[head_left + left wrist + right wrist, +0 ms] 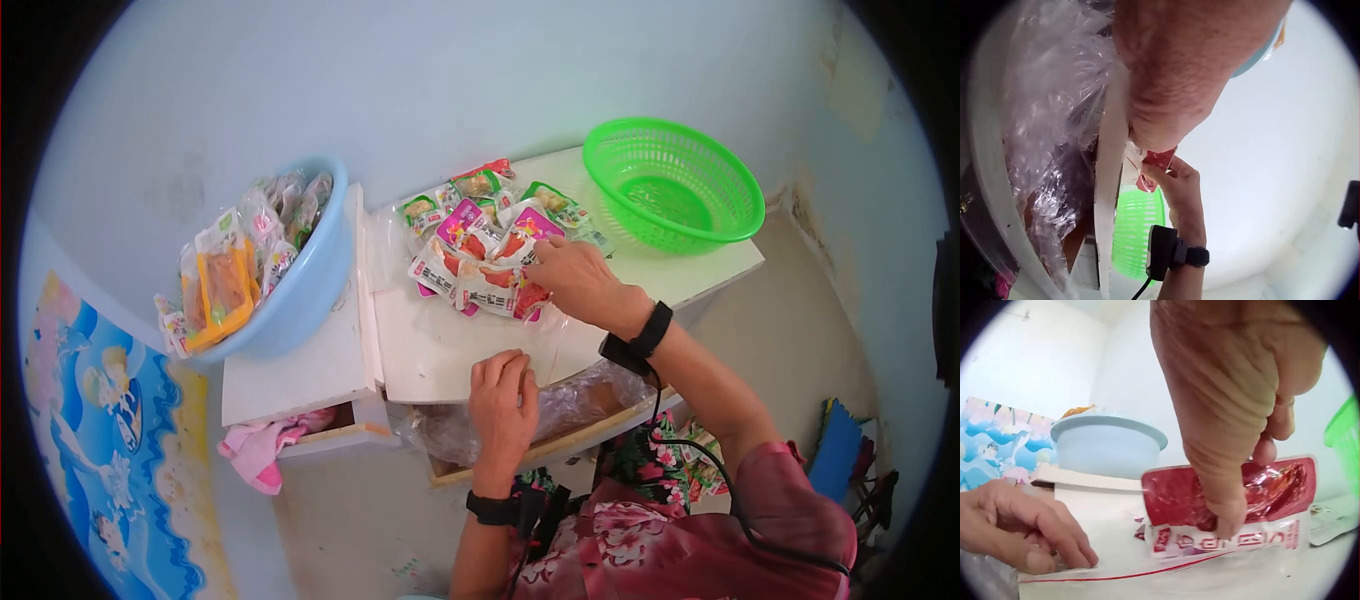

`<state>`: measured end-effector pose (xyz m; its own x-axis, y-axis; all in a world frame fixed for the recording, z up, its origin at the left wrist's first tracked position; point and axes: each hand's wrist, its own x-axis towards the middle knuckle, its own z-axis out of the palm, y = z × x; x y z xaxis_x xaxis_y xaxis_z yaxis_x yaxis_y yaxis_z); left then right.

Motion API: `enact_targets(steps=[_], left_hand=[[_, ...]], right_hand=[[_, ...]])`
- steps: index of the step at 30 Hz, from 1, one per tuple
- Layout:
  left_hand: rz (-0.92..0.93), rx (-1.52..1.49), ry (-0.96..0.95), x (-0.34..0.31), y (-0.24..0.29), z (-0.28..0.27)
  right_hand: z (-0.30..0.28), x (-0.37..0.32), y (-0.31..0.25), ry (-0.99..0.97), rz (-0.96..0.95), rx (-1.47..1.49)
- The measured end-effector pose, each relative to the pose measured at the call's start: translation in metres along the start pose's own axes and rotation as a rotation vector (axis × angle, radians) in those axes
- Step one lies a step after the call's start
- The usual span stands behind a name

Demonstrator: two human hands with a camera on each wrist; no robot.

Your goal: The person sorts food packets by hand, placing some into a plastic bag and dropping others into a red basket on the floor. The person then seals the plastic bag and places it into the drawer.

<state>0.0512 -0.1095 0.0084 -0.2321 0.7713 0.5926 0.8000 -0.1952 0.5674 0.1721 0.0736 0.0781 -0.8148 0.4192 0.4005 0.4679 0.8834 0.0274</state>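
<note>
My right hand (588, 285) pinches a red-and-white snack packet (1272, 500), the thumb on its printed face and the other fingers behind it. Several similar packets (470, 230) with pink, white and green print lie heaped on the white table beside that hand. A clear zip bag (1129, 575) with a red seal line lies flat at the near edge. My left hand (503, 405) rests there with loosely bent fingers, fingertips right at the bag's edge. In the left wrist view the left hand's own fingertips are mostly hidden.
A bright green basket (735, 205) stands at the table's back right. At left, a light blue basin (320, 270) is piled with packaged food. Below the near edge an open drawer (590, 432) holds crumpled clear plastic. A pink cloth (258, 460) hangs from another drawer.
</note>
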Motion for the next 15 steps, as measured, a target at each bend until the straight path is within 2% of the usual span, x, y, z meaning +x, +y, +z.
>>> enact_targets(steps=[3, 6, 7, 9, 10, 12, 13, 15], left_hand=[[0.004, 0.01, -0.004, 0.0, -0.002, 0.0], [-0.021, -0.083, 0.085, 0.002, -0.001, -0.002], [-0.036, -0.123, 0.153, 0.008, 0.012, -0.012], [-0.073, -0.202, 0.258, 0.012, 0.047, -0.04], [-0.145, -0.372, 0.21, 0.014, 0.051, -0.043], [-0.308, -0.703, 0.111, 0.017, 0.059, -0.046], [-0.438, -0.857, -0.001, 0.016, 0.063, -0.047], [-0.488, -0.972, -0.105, -0.001, 0.059, -0.036]], right_hand=[[-0.022, -0.006, 0.01, 0.006, 0.013, 0.109], [-0.053, -0.016, 0.01, 0.269, 0.115, 0.338], [-0.078, -0.021, 0.0, 0.191, 0.282, 0.387], [-0.076, -0.053, -0.021, 0.205, 0.455, 1.186], [-0.072, -0.067, -0.034, 0.203, 0.524, 1.592], [-0.055, -0.093, -0.056, 0.146, 0.54, 1.784], [-0.049, -0.103, -0.069, 0.126, 0.55, 1.835], [-0.031, -0.124, -0.083, 0.054, 0.607, 1.838]])
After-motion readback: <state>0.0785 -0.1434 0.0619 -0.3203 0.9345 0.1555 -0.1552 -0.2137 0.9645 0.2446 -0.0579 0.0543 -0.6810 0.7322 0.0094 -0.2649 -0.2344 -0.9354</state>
